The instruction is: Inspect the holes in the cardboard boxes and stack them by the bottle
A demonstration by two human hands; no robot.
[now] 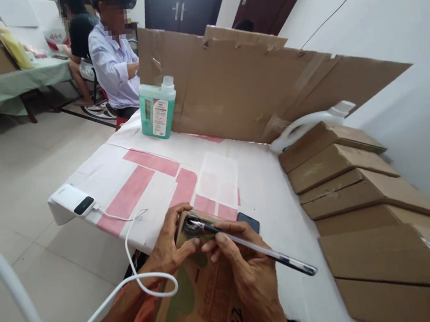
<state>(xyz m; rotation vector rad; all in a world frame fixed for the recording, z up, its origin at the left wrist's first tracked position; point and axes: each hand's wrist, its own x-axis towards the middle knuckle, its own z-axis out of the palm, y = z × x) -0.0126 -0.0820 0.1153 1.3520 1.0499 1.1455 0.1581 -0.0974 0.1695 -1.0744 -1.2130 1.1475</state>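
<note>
A printed cardboard box (190, 291) with green and brown print and handwritten black digits stands tilted against the near table edge. My left hand (173, 242) grips its upper left corner, fingers over the top and thumb on the face. A black-ended clear pen (254, 244) is pinched in my right hand (245, 270). Its tip meets a dark patch (191, 226) near the box's top; whether this is a hole or a marking I cannot tell. Just behind my right hand a dark phone (248, 222) lies on the table.
A white power bank (72, 199) with a white cable (150, 275) lies at the left edge. A jug of green liquid (158, 108) stands before a cardboard partition (230, 82). Stacked cardboard boxes (360, 192) line the right, beside a white jug (310, 120). Another person (114, 64) sits beyond.
</note>
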